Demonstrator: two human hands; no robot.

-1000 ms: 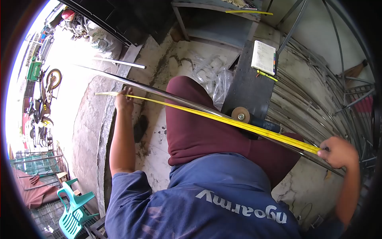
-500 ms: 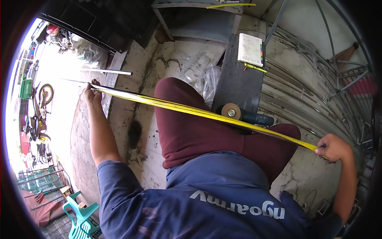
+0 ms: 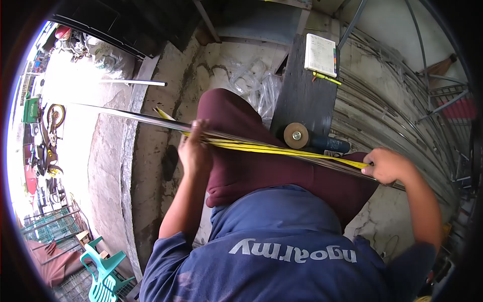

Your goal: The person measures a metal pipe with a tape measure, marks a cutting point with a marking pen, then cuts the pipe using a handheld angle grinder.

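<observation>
A long, thin metal tube [image 3: 136, 116] lies across my lap, slanting from upper left to lower right. Yellow measuring tape [image 3: 266, 148] runs along it in several strands, with a loose end sticking up left of my left hand. My left hand [image 3: 195, 151] is closed around the tube and tape above my left thigh. Over my right thigh, my right hand [image 3: 383, 165] pinches the tape's other end beside the tube. Just beyond the tube, a power tool with a round tan disc [image 3: 296, 135] rests on a dark bench [image 3: 308, 108].
An open notebook [image 3: 320, 54] and a yellow-green pen [image 3: 327, 77] lie on the bench. Metal rods [image 3: 372, 108] line the floor at the right. Clear plastic [image 3: 269, 95] lies ahead, a white tube [image 3: 133, 82] at the left, and a teal chair [image 3: 103, 269] at the lower left.
My left hand has moved right and nearer my body along the tube. My right hand has shifted left and slightly up. The stretched tape has slackened, its left end now loose.
</observation>
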